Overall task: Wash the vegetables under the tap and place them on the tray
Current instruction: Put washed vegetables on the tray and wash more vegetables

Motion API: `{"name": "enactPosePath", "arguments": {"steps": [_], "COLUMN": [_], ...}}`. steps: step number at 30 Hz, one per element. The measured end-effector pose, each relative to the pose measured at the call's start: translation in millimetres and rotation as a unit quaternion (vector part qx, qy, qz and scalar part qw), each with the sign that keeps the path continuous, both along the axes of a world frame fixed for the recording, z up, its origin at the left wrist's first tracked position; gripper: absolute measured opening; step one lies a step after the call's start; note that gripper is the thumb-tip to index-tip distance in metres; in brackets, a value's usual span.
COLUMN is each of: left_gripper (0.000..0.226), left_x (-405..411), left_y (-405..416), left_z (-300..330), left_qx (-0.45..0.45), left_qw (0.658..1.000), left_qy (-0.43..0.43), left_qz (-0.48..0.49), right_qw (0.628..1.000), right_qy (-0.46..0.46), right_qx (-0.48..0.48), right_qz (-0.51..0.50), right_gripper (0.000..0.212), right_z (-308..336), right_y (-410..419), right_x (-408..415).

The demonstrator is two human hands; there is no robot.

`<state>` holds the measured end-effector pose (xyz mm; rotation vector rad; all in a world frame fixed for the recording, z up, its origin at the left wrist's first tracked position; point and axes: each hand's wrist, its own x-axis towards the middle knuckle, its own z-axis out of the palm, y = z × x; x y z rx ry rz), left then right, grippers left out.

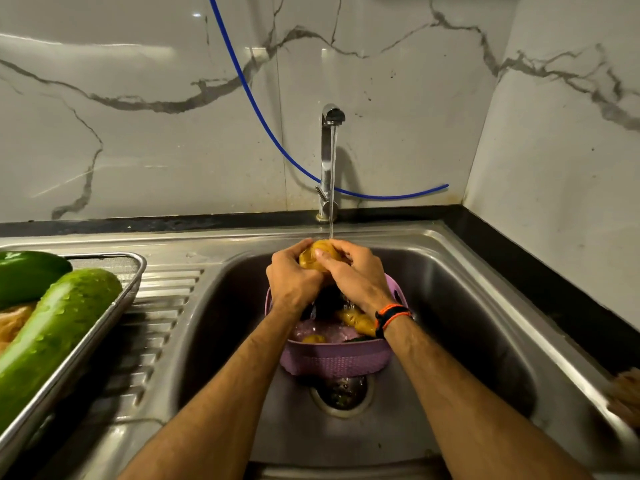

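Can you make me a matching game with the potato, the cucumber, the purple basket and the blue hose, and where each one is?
Things:
1. potato
2. cucumber
3. purple basket
4. blue hose

Places:
A. hanging along the wall
B. on the tray
C. in both hands under the tap
D. standing in the sink

Pairs: 1-C, 2-B, 3-D, 4-A

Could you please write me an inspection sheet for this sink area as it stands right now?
Surface: steel sink, tap running.
Job's things: yellow potato under the stream; more in purple basket; wet cucumbers on tray.
Clutter: debris in drain.
Hands: left hand and right hand both grip the potato.
Cables: blue hose along wall.
Surroundings: marble-pattern tiles.
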<state>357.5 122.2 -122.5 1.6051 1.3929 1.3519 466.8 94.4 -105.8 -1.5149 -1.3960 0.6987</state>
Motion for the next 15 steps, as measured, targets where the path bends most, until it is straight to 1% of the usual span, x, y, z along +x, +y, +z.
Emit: {"name": "enactPosePath", "arguments": {"steps": [2,4,5,7,8,9,10,12,14,15], "left_gripper": [0.051,0.052,0.056,0.070,0.077,0.079,0.077,0.062,0.049,0.045], "left_x": [2,5,6,5,5,4,5,7,9,10], "left_y": [-1,-3,-2,1,2,2,2,1,-2,-4], "left_z": [0,1,0,-2,-3,-3,-3,-2,-3,-3], "left_qx": [0.015,0.030,0.031,0.021,0.015,0.012,0.012,0.026,0.045,0.060], "left_qw": [0.999,0.998,0.997,0.997,0.998,0.999,0.999,0.999,0.998,0.997], "left_qy": [0.021,0.046,0.054,0.053,0.047,0.037,0.028,0.024,0.032,0.047], "left_qz": [-0.023,-0.044,-0.051,-0.049,-0.043,-0.037,-0.032,-0.033,-0.033,-0.033], "right_qw": [0.999,0.990,0.981,0.954,0.933,0.911,0.885,0.837,0.809,0.801], "right_qy": [0.042,0.130,0.180,0.288,0.348,0.399,0.451,0.532,0.572,0.582], "right_qx": [-0.023,-0.055,-0.069,-0.085,-0.089,-0.098,-0.107,-0.120,-0.133,-0.137], "right_qz": [-0.013,-0.017,-0.018,-0.016,-0.018,-0.025,-0.032,-0.035,-0.030,-0.028], "right_gripper": [0.051,0.061,0.060,0.045,0.034,0.029,0.028,0.032,0.039,0.042], "right_z": [-2,-6,-8,-11,-10,-9,-8,-7,-6,-5], "right_y": [6,14,17,21,21,21,21,22,24,22], "right_x": [0,0,0,3,5,6,7,7,5,4]}}
